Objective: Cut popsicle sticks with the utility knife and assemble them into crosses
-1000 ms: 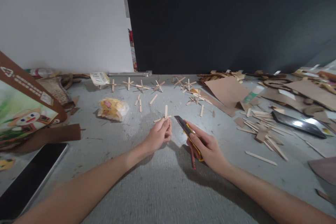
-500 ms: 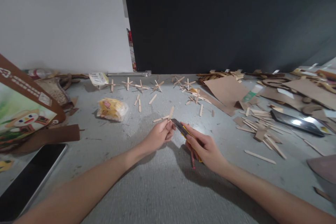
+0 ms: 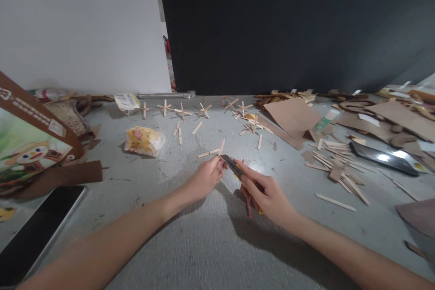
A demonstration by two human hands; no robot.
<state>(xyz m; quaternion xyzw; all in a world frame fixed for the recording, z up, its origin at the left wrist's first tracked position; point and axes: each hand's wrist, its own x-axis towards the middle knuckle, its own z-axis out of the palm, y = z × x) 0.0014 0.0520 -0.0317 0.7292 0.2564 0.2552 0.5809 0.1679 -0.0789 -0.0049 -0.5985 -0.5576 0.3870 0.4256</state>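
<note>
My left hand [image 3: 207, 176] pinches a pale wooden craft stick [image 3: 222, 147], which points up past the fingertips. In my right hand [image 3: 263, 190] is a yellow-and-black utility knife [image 3: 233, 166], its blade end right at the stick by my left fingertips. A reddish strap [image 3: 248, 204] hangs below the knife. Just beyond my left hand another craft stick [image 3: 208, 153] lies on the grey table [image 3: 190, 244]. Several crossed-stick pieces [image 3: 182, 111] stand in a row farther back, with loose sticks [image 3: 197, 128] before them.
At left are a phone [image 3: 41, 231], a printed bag [image 3: 30, 145] and a yellow packet [image 3: 144, 141]. To the right lie a stick pile [image 3: 353, 186], a glue stick [image 3: 325, 120], cardboard [image 3: 292, 115] and a dark shiny device [image 3: 384, 158]. A black panel [image 3: 288, 27] rises behind.
The knife's blade end has shifted very slightly left against the stick. Both hands keep nearly the same pose and hold.
</note>
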